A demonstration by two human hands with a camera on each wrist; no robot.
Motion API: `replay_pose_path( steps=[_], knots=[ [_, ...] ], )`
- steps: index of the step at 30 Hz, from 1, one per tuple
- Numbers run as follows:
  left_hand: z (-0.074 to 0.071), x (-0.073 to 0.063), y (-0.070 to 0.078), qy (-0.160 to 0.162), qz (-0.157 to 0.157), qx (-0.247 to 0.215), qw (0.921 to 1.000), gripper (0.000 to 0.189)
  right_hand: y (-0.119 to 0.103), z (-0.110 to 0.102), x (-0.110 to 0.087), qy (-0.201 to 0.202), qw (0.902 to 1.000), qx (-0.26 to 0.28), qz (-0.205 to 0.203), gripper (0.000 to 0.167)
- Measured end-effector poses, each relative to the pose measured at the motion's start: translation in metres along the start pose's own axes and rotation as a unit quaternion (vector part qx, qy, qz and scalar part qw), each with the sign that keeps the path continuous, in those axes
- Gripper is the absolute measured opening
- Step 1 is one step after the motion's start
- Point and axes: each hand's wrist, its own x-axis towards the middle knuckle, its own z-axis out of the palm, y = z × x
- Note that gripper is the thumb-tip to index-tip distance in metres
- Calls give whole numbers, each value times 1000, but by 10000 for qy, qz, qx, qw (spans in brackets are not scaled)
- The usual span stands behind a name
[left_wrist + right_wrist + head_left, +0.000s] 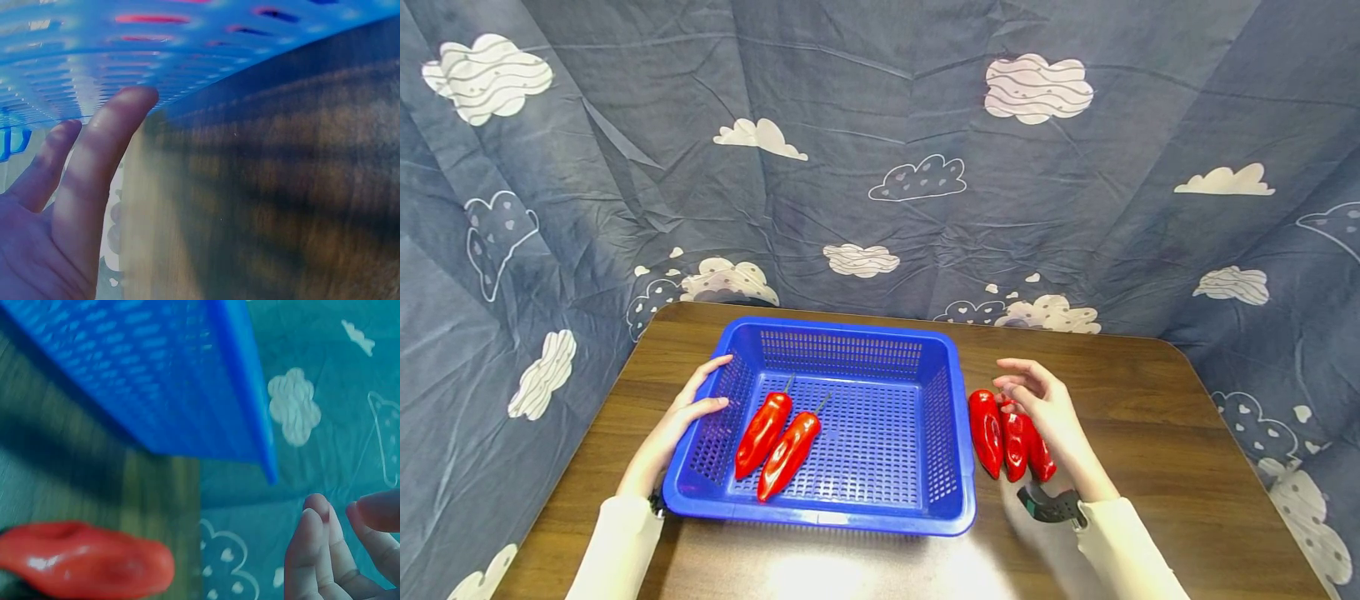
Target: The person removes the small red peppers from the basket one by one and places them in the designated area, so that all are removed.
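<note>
A blue plastic basket [831,518] with slotted walls stands on the table. My left hand [672,417] grips its left rim, thumb and a finger over the edge. In the left wrist view, other fingers [94,162] lie along the outer wall. Two glossy red peppers [790,454] with thin green stems lie side by side inside, toward the left. Right of the basket, three more red peppers [985,433] lie in a row. Over their stem ends hovers my right hand [1047,404], fingers loosely bent and holding nothing. One pepper [87,559] shows large in the right wrist view.
The brown wooden table [1150,433] extends to both sides of the basket. Behind it hangs a dark blue-grey cloth [917,242] with white clouds. A black wrist device [1048,506] sits at the right sleeve, close to the peppers' lower tips.
</note>
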Motion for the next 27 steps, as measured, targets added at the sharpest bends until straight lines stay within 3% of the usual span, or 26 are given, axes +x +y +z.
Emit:
replay_pose_path(
  steps=[8, 27],
  knots=[
    [0, -1, -2, 48, -106, 28, 9999, 59, -13, 21, 5, -353, 9992, 81, -182, 32],
    [0, 0, 1, -1, 26, -5, 10000, 59, -40, 72, 14, -1305, 9909, 111, -312, 28]
  ],
)
